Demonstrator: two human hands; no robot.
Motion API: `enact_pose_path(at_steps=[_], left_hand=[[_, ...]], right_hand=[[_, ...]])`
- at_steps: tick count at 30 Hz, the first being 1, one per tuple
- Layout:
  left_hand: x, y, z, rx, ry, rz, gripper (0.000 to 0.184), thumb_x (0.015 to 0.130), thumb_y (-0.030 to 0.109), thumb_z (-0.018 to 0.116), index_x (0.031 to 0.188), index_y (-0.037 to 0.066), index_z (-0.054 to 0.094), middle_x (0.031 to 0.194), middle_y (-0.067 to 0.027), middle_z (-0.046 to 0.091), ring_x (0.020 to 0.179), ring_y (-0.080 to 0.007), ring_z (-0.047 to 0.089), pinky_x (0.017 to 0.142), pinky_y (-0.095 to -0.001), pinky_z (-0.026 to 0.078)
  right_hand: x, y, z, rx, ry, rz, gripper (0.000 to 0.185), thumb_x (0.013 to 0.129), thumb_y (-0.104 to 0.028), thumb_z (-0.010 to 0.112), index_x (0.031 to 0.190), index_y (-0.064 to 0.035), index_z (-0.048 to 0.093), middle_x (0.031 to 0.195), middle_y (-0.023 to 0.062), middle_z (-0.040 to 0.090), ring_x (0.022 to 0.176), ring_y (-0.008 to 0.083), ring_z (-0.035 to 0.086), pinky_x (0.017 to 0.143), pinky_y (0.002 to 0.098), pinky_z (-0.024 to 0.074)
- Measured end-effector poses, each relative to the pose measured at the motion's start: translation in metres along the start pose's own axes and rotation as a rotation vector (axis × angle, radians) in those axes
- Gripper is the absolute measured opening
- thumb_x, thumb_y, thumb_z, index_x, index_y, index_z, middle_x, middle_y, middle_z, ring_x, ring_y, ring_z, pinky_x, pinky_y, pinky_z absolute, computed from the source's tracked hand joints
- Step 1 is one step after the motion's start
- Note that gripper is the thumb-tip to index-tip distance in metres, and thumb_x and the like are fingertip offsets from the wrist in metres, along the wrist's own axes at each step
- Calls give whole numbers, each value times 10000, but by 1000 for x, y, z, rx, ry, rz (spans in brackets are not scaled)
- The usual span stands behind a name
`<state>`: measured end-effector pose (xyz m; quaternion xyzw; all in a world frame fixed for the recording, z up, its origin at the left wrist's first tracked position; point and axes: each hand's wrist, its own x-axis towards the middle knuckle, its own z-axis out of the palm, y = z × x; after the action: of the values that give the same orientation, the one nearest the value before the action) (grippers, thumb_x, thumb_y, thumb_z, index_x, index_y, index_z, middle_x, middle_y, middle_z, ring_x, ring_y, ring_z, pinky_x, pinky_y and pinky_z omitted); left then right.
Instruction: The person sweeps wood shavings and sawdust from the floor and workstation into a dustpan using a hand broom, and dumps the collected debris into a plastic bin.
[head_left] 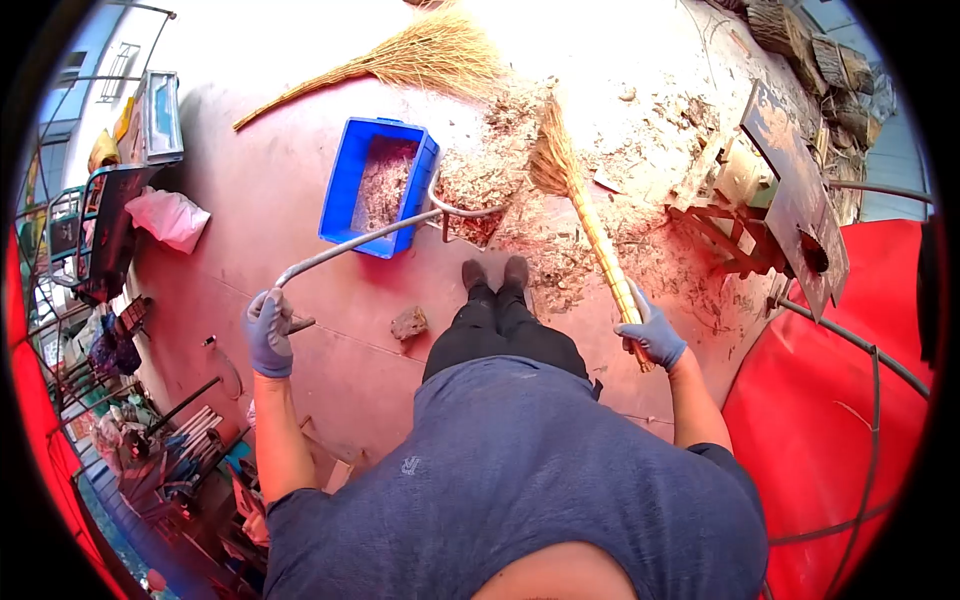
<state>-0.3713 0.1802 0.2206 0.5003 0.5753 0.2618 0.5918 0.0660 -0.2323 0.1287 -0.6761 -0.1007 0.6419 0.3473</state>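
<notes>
Broom (594, 232) gripped in right hand (652, 330), bristles (550, 150) by wood chips (560, 270), left hand (268, 335) clasping dustpan (345, 248) by handle, bin (340, 190) beneath it, second broom (420, 58) on floor (230, 290) beyond, shirt logo (410, 465) illegible.

Slanted straw broom (597, 237), chip-laden dustpan (360, 243)

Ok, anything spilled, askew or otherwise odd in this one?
Yes: loose brown woody debris is strewn over the pinkish floor outside the blue rectangular plastic bin, looking spilled or unswept. A rough brown chunk also lies alone, apart from that litter.
</notes>
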Motion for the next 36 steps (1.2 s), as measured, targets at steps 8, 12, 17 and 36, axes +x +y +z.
enact_pose_path(at_steps=[8,12,17,36], left_hand=[[-10,102,-106,80,77,314,335,983,339,594,739,125,510,634,70,435,481,-6,310,447,-200,202],[22,153,-90,265,44,410,293,980,347,608,815,105,613,643,88,447,484,19,303,437,-185,190],[58,150,37,610,-368,194,308,960,345,624,832,65,624,582,89,408,477,-1,328,412,-193,239],[17,-158,200,1904,-1317,489,305,845,143,588,1092,39,735,1172,-212,676,1095,-342,662,872,-461,538]], right_hand=[[-34,22,-7,99,179,-93,954,770,-33,685,1570,-138,176,876,68,555,551,164,567,501,307,501],[-52,65,0,228,238,-129,897,773,-48,678,1548,-131,235,797,82,563,522,152,538,492,291,488],[-78,139,24,337,396,-58,904,768,12,670,1548,-103,228,756,92,585,525,161,554,476,302,498],[-205,280,250,878,736,94,941,829,26,627,1570,-195,92,793,86,567,532,175,575,448,303,496]])
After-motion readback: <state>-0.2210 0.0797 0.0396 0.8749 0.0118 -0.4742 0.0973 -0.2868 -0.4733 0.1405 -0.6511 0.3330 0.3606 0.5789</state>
